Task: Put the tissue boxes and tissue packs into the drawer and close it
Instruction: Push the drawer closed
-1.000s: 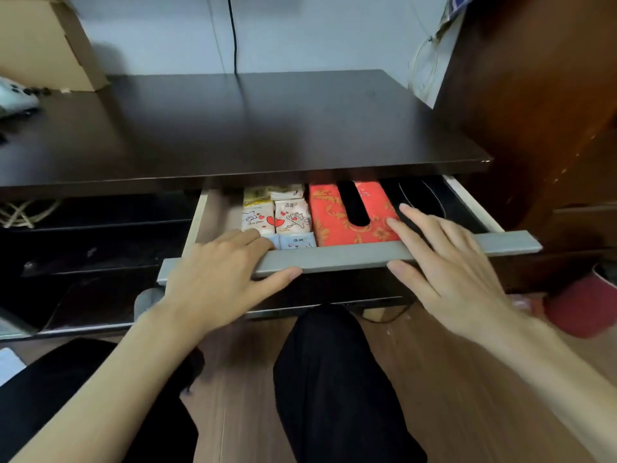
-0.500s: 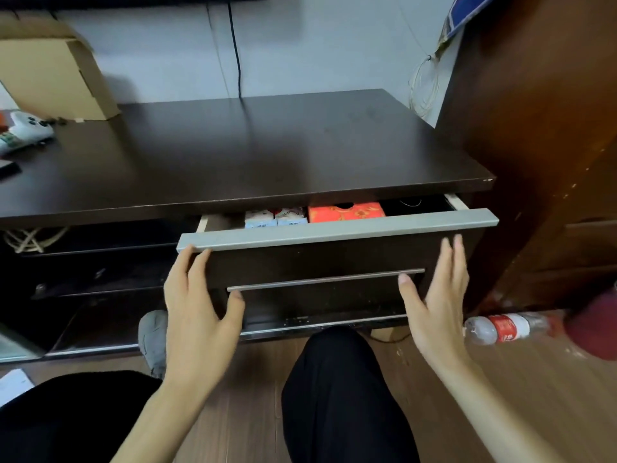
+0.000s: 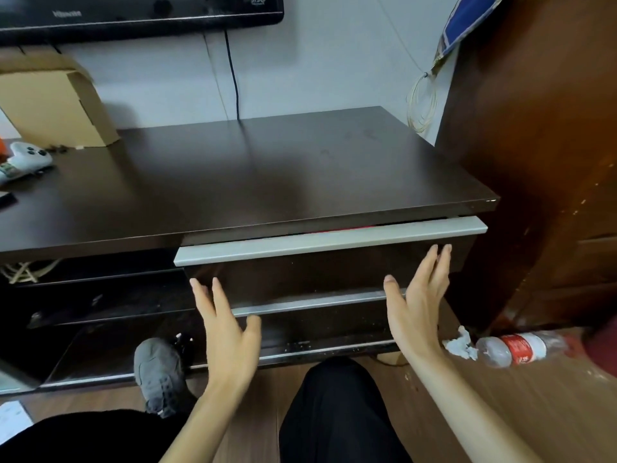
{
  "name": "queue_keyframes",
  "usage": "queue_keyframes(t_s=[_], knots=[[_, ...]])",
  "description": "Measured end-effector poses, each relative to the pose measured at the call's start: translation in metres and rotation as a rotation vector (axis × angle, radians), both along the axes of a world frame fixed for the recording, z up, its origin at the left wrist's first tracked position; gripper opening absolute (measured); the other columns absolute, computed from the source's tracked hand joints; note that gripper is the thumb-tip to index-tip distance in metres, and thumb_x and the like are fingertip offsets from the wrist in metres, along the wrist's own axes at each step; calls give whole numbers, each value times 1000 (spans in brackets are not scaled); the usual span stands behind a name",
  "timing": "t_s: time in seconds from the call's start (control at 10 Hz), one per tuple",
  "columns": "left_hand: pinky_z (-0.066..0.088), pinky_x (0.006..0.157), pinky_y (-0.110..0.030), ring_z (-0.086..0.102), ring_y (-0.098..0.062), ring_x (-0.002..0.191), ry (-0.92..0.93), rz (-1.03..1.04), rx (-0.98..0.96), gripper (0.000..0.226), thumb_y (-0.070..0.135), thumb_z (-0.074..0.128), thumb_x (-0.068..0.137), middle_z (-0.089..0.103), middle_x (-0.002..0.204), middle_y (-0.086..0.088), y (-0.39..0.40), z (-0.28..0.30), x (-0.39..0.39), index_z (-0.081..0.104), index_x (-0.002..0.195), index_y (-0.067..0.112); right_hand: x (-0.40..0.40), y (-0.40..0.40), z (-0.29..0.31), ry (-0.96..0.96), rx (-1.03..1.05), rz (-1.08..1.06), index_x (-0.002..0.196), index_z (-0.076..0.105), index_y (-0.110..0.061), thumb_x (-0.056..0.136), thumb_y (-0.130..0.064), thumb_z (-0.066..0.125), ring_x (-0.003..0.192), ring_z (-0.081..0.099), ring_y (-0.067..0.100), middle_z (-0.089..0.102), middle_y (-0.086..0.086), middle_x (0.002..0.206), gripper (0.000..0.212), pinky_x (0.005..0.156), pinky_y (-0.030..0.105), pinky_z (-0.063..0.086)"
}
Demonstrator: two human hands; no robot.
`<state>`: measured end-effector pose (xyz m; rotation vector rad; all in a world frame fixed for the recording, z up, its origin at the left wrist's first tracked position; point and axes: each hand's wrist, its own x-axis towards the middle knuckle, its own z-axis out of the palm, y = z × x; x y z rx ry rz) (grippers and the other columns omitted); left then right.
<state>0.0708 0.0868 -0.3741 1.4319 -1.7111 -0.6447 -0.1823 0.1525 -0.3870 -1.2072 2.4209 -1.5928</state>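
Our drawer (image 3: 327, 243) is nearly shut now: a second ago the tissue packs and the red tissue box lay in plain sight inside it, and now only a thin red sliver (image 3: 337, 230) shows under the desk (image 3: 267, 182) edge at 12 o'clock. The tissues sit inside, so we judge that only a last push is left. Our left hand (image 3: 227, 332) and right hand (image 3: 417, 305) are flat before the drawer front, fingers spread apart, holding nothing. On the floor at 3 o'clock lies a bottle (image 3: 521, 349) with a red label, unreadable. The screen (image 3: 140, 11) at 11 o'clock bears "Hisense", faintly.
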Motion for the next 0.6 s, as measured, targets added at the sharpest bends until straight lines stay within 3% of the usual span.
queue_keyframes(t_s=[0.1,0.3,0.4,0.5,0.6], knots=[[23,95,-10,-3,-16,151,-64,-11,5,82,12,56,93,-26,163,5,-18,0,-3,5,158,13,-9,-14,0,2,14,21,163,2,-16,99,-21,61,156,-3,23,-15,-6,170,87,114,29,16],[23,116,-38,5,-27,152,-174,-126,150,81,17,54,96,-17,165,-3,-57,16,1,0,157,11,-33,-37,3,81,181,90,162,6,-13,98,-15,65,157,7,24,-15,-1,170,87,106,20,23],[25,114,-40,10,-33,151,-267,-186,221,80,22,54,96,-12,166,-10,-64,29,7,4,157,12,-38,-32,3,122,218,120,162,10,-12,97,-16,65,156,12,24,-15,-3,170,85,104,21,27],[28,112,-39,26,-33,147,-343,-202,259,73,26,55,94,13,165,-13,-65,45,17,19,156,10,-42,-25,9,67,223,155,160,22,-17,98,-18,63,149,24,12,-4,-7,170,74,100,24,33],[43,103,-39,52,-30,128,-453,-219,227,51,30,56,92,56,141,-8,-59,66,33,50,142,18,-44,-5,7,-40,213,262,151,41,-24,99,-17,60,136,44,8,37,-4,158,55,100,23,36]])
